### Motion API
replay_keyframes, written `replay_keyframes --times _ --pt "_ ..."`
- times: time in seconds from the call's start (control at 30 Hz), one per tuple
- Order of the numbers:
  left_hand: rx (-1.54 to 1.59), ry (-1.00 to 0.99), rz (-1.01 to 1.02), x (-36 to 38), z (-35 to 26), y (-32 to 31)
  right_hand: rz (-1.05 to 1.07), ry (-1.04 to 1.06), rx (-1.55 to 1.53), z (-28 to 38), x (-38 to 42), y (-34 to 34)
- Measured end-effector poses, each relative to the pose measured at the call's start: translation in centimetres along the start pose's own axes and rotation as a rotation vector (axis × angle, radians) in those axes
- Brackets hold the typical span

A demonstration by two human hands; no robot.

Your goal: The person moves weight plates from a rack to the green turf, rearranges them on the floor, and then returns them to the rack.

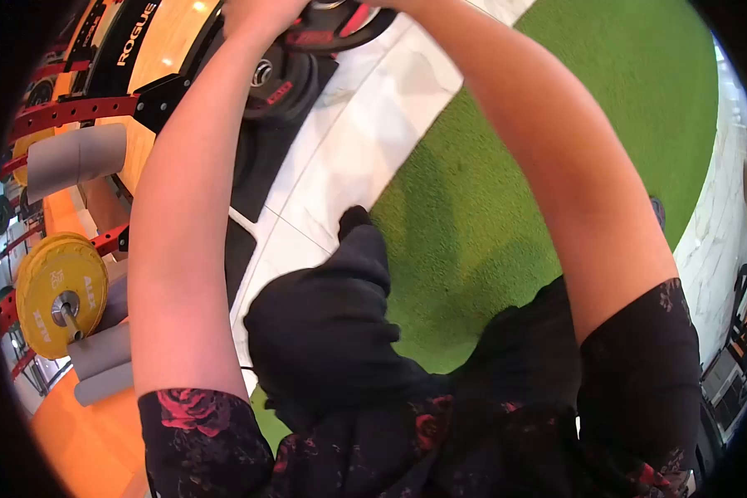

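Observation:
Both my arms reach up to the top edge of the head view. Part of my left hand [261, 15] shows there, at the left side of a black weight plate with red marks [311, 36]; its fingers are cut off or hidden. My right hand [394, 3] is almost wholly beyond the top edge, just right of that plate, and its fingers do not show. A second black plate with a metal centre ring [286, 87] lies below the first, beside my left forearm.
A rack with a red beam [75, 113], grey foam rollers [76, 159] and a yellow plate [61, 295] on a bar stand at the left. Green turf [473, 224] borders a white marble strip [373, 108]. My legs in black trousers are below.

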State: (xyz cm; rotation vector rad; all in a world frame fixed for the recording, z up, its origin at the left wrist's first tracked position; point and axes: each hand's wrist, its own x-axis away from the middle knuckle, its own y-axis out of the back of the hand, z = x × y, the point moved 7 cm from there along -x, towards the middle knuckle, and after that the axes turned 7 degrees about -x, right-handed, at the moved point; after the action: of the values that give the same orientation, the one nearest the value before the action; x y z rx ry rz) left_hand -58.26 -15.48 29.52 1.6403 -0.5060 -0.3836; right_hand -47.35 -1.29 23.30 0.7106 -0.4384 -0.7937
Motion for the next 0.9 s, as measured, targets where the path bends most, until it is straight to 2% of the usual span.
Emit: replay_keyframes --times 0.03,0.1,0.23,0.33,0.53,0.6,0.77,0.83,0.9 --pt "-0.118 -0.148 -0.061 -5.8 5.5 -3.6 0.03 0.003 -0.002 2.5 0.2 -1.7" --pt "-0.069 0.032 -0.119 -5.7 11.7 -4.6 0.111 0.064 0.026 6.2 1.2 -4.9" --pt "-0.051 0.17 0.013 -5.5 19.9 -8.8 0.194 0.1 0.142 8.8 0.0 -13.9" --pt "-0.037 0.21 0.066 -5.1 22.6 -11.9 0.249 0.083 0.159 8.7 0.4 -17.5" --pt "0.012 0.27 0.156 -5.1 24.9 -15.9 0.245 0.094 0.245 8.0 -0.3 -21.5" --pt "0.029 0.256 0.092 -5.2 24.7 -16.1 0.246 0.097 0.257 7.7 -0.6 -22.3" --pt "-0.044 0.275 0.112 -5.8 23.7 -17.3 0.295 0.086 0.274 6.7 -0.4 -19.8" --pt "-0.044 0.218 -0.048 -4.9 20.8 -14.7 0.22 0.139 0.242 6.0 -0.2 -17.3" --pt "-0.088 0.093 -0.147 -5.6 17.2 -13.7 0.257 0.077 0.39 4.1 -1.2 -14.6"
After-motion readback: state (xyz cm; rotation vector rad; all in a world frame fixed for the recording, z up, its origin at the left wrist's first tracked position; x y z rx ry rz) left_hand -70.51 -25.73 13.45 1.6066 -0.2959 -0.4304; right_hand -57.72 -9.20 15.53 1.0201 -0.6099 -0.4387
